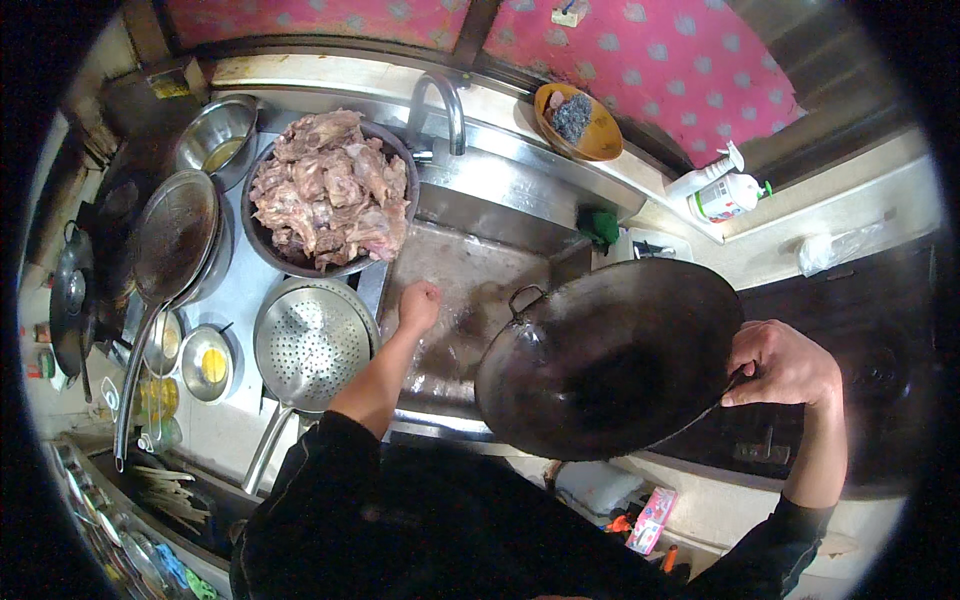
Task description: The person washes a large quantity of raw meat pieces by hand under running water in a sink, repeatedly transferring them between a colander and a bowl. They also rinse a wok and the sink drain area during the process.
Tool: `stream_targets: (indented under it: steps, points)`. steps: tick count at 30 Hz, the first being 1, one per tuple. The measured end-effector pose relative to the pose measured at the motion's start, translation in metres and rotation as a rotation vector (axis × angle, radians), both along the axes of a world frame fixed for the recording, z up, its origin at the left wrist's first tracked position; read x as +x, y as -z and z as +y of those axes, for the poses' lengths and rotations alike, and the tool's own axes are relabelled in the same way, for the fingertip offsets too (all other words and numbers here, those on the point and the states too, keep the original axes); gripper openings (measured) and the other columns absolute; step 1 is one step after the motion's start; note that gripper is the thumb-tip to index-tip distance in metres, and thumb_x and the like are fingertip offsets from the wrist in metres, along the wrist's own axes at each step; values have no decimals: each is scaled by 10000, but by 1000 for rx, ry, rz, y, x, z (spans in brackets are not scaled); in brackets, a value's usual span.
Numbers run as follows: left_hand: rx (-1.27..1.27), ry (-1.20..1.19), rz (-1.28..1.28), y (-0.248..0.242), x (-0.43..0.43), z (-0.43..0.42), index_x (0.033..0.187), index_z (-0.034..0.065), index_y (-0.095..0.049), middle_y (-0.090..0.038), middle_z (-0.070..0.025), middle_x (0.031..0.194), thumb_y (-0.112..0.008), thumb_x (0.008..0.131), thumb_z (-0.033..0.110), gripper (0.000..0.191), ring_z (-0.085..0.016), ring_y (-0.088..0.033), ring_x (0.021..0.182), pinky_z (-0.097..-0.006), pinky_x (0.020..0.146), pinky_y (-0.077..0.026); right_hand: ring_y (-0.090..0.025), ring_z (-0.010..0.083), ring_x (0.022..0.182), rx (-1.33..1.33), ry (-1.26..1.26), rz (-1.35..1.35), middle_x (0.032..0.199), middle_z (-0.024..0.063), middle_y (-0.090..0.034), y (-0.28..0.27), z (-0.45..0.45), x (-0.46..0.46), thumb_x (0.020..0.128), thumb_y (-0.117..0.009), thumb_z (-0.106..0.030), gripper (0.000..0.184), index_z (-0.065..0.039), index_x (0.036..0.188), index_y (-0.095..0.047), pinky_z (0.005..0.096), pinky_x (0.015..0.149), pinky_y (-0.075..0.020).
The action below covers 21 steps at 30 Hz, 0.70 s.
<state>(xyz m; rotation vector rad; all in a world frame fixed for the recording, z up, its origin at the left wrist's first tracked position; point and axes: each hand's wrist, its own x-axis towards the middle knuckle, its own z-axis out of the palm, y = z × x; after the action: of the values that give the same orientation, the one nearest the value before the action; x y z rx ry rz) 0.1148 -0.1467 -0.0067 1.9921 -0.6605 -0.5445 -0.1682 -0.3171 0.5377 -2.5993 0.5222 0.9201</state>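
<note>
My right hand (pixel 791 365) grips one loop handle of a large dark wok (pixel 611 352). The wok is tilted, with its hollow side showing, over the right part of a stainless steel sink (pixel 480 259). Its second loop handle (pixel 527 300) points towards the sink's middle, free of any hand. Over the left side of the basin is my left hand (pixel 420 306), fingers curled into a fist, apart from the wok; nothing shows in it. Beyond that hand, a wide dark basin (pixel 262 247) is heaped with raw-looking, bony meat pieces (pixel 334 187).
A curved faucet (pixel 455 112) rises behind the sink. On the left counter stand a perforated ladle (pixel 315 341), a lidded-looking dark pan (pixel 176 236) and a steel bowl (pixel 219 142). An orange bowl (pixel 611 142) with scouring wool and bottles (pixel 724 196) line the back ledge.
</note>
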Motion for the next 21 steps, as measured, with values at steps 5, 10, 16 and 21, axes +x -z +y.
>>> stream_targets:
  steps: [5,10,16,21]
  points:
    - [-81,-59,153,-35,-31,46,792,11,-700,-696,-138,751,-609,937,207,260,-232,-676,716,-375,691,-515,-605,231,645,-29,89,22,704,109,-599,-2,4,-7,716,-852,-340,368,-9,783,-702,346,594,-488]
    - [6,6,361,-37,-44,74,800,-1,-689,-701,-117,773,-604,952,195,263,-202,-678,721,-363,699,-516,-585,200,631,-41,105,14,683,93,-593,2,7,-14,744,-842,-327,349,-7,791,-711,327,582,-460]
    - [-241,-66,460,-48,-56,92,990,-2,-637,-673,-99,781,-673,825,-27,171,-186,-666,650,-311,616,-533,-583,178,633,-42,35,1,680,89,-603,2,9,-20,773,-826,-347,359,-6,813,-719,322,572,-449]
    - [-167,-89,431,-73,-61,99,1051,1,-607,-642,-88,745,-724,787,-30,290,-171,-656,618,-297,550,-522,-578,172,625,-42,11,3,665,87,-603,-4,16,-15,781,-820,-355,366,-6,824,-719,327,565,-447]
